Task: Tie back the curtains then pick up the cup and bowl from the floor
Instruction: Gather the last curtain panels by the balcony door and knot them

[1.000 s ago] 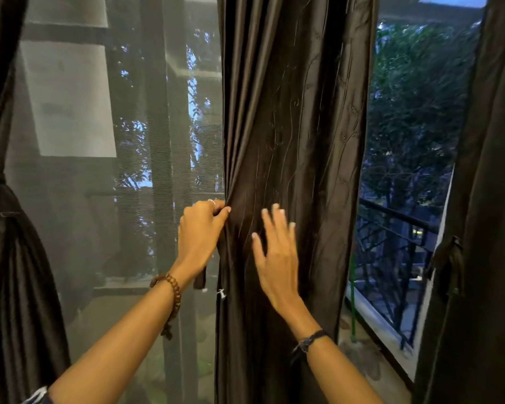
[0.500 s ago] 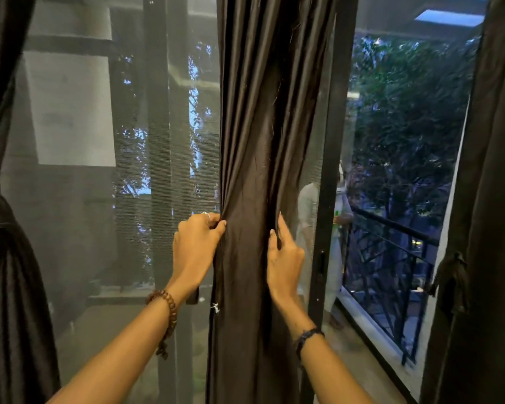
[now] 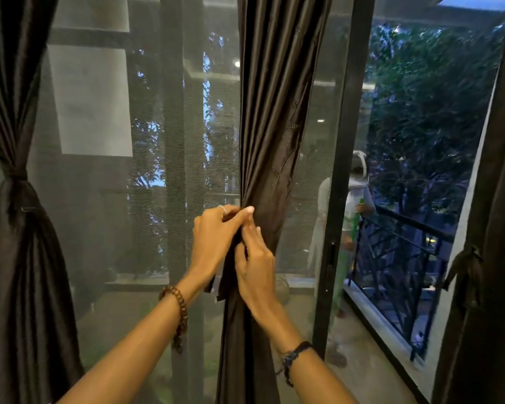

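A dark brown middle curtain [image 3: 271, 112] hangs gathered into a narrow bundle in front of the window. My left hand [image 3: 216, 243] pinches the bundle from its left side at waist height. My right hand [image 3: 255, 266] grips the same gathered fabric just below and to the right, and the fingertips of both hands meet at the pinch. A short dark tie end [image 3: 220, 287] hangs below my hands. The left curtain [image 3: 21, 258] and the right curtain [image 3: 473, 258] are each cinched with a tie. No cup or bowl is in view.
A mesh screen [image 3: 164, 170] covers the window on the left. A black door frame [image 3: 337, 199] stands just right of the middle curtain. Beyond it lie a balcony with a black railing [image 3: 405, 258] and trees. A person's reflection shows in the glass [image 3: 353, 217].
The middle curtain has been drawn in from a wide panel to a tight bundle. My right hand moved left from its right edge to meet my left hand at the pinch.
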